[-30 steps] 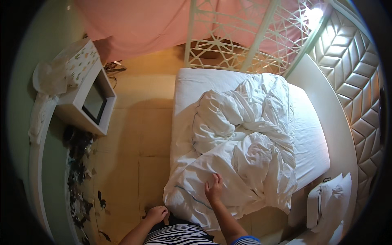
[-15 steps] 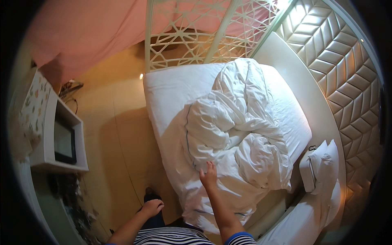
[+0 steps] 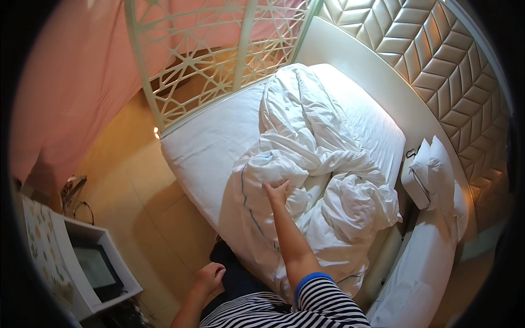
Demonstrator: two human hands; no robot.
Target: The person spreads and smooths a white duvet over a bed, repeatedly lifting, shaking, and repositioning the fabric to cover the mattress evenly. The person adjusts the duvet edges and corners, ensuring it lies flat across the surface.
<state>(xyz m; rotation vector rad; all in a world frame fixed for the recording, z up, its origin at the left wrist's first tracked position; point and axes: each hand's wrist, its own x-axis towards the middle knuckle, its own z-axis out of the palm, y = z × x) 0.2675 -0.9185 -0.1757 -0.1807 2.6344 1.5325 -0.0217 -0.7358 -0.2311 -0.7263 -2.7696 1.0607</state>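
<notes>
A rumpled white duvet (image 3: 350, 199) with blue piping lies heaped on a bed with a white sheet (image 3: 199, 142). My right hand (image 3: 277, 191) reaches out over the near part of the heap, thumb and fingers closing on a fold of the duvet; its fingertips are partly sunk in the cloth. Low beside the bed's near left side, my left hand (image 3: 210, 276) hangs in front of my leg with its fingers curled in and nothing visible in them.
A white lattice screen (image 3: 191, 82) borders the bed's far side. Right of the bed run a padded headboard wall (image 3: 426, 60) and a bench-like white surface with pillows (image 3: 435, 169). On the left stand a white open cabinet (image 3: 104, 240) and a pink curtain (image 3: 65, 93).
My right hand has moved farther over the duvet and closed on a fold. The view has turned and shifted toward the bed. The left hand stays low, fingers curled.
</notes>
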